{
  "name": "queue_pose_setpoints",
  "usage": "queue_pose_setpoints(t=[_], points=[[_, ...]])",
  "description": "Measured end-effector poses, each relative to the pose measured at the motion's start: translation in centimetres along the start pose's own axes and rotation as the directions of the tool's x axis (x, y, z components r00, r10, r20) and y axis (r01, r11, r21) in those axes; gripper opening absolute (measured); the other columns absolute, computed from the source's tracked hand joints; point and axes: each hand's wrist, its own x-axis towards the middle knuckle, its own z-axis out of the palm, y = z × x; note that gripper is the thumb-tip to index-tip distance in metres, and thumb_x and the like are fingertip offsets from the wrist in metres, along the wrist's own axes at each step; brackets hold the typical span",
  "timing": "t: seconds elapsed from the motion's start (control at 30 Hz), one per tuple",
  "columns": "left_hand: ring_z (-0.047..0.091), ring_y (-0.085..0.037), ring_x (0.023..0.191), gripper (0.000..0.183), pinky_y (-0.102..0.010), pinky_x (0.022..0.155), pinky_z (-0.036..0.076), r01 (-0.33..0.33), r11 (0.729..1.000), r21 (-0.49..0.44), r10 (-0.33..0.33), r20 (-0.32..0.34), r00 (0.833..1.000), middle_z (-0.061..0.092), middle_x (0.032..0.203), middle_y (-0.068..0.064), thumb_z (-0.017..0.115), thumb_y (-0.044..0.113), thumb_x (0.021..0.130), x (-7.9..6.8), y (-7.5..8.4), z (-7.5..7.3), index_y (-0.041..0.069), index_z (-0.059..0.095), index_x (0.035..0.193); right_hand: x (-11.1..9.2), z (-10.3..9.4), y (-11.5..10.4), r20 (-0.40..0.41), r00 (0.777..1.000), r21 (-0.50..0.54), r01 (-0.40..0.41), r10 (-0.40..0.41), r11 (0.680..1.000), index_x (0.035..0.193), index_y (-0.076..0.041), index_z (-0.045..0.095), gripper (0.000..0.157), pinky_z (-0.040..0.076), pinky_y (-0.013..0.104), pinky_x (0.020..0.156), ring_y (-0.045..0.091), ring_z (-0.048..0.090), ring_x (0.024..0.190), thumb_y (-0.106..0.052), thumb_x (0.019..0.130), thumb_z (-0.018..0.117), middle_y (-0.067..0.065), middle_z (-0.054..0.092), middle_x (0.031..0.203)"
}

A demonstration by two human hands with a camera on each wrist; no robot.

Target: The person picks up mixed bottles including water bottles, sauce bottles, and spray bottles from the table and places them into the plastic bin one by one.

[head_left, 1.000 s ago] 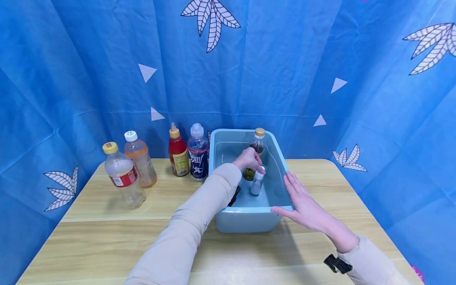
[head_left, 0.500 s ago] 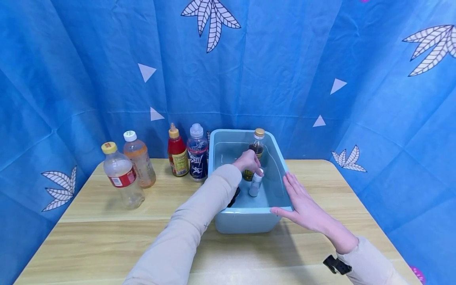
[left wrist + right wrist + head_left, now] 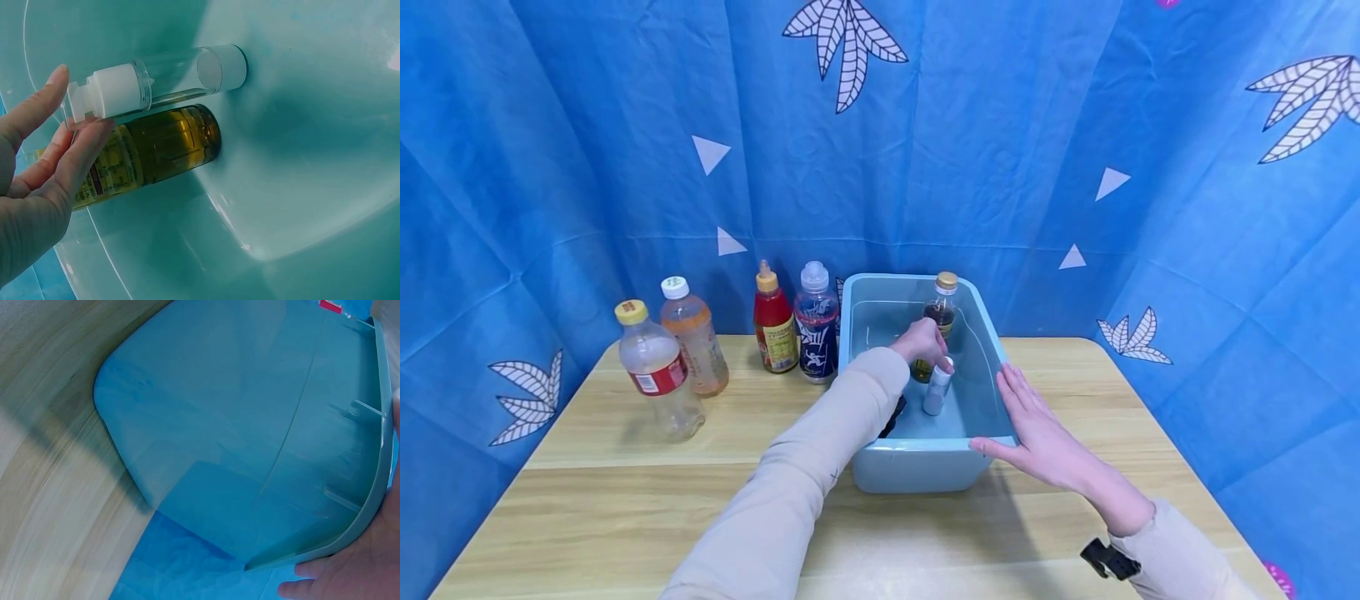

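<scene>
My left hand [image 3: 922,343] reaches down inside the light-blue plastic tub [image 3: 917,444]. Between thumb and fingertips it pinches the white top of a small clear pump bottle [image 3: 175,75], which stands slightly tilted near the tub's floor. Just behind that, a glass bottle of dark amber liquid [image 3: 945,315] with a gold cap stands in the tub, its middle partly covered by my hand. My right hand [image 3: 1037,433] rests on the tub's near right corner, fingers straight along the side rim and thumb on the front rim.
Left of the tub stand a dark-blue labelled bottle [image 3: 817,325] and a red sauce bottle [image 3: 777,325]. Further left are a white-capped bottle [image 3: 698,337] and a yellow-capped bottle [image 3: 661,375]. A blue curtain [image 3: 970,150] hangs behind the wooden table [image 3: 625,517].
The pump bottle in my left hand has shifted slightly left and toward the front of the tub. My right hand has stayed on the rim.
</scene>
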Motion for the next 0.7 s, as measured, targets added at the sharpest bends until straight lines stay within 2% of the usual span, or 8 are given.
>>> queue_pose_setpoints(t=[0.43, 0.57, 0.7], points=[[0.055, -0.024, 0.083, 0.026, -0.044, 0.087, 0.041, -0.051, 0.999, 0.012, 0.051, 0.023, 0.998, 0.056, 0.086, -0.007, 0.077, 0.012, 0.068, -0.14, 0.1, -0.25, 0.006, 0.06, 0.088, -0.03, -0.11, -0.01, -0.003, 1.0, -0.002, 0.002, -0.002, 1.0, 0.14, 0.002, 0.013, 0.095, 0.015, 0.057, 0.099, 0.034, 0.003, 0.132, -0.056, 0.077, 0.056, 0.016, 0.004, 0.147], [0.056, -0.028, 0.09, 0.028, -0.04, 0.082, 0.044, -0.07, 0.997, 0.017, 0.07, 0.024, 0.997, 0.056, 0.088, -0.006, 0.077, 0.015, 0.069, -0.22, 0.11, -0.49, 0.007, 0.06, 0.09, -0.03, -0.09, 0.03, 0.0, 1.0, -0.002, 0.006, -0.006, 1.0, 0.14, 0.002, 0.013, 0.096, 0.015, 0.057, 0.1, 0.032, 0.002, 0.133, -0.056, 0.077, 0.056, 0.016, 0.004, 0.147], [0.056, -0.024, 0.086, 0.03, -0.033, 0.073, 0.047, -0.101, 0.995, 0.01, 0.101, 0.021, 0.995, 0.056, 0.089, -0.005, 0.075, 0.017, 0.07, -0.38, 0.2, -0.72, 0.006, 0.06, 0.093, -0.03, -0.04, 0.1, 0.0, 1.0, 0.001, 0.009, -0.009, 1.0, 0.14, 0.002, 0.013, 0.095, 0.014, 0.057, 0.1, 0.032, 0.002, 0.133, -0.056, 0.077, 0.056, 0.016, 0.004, 0.147]])
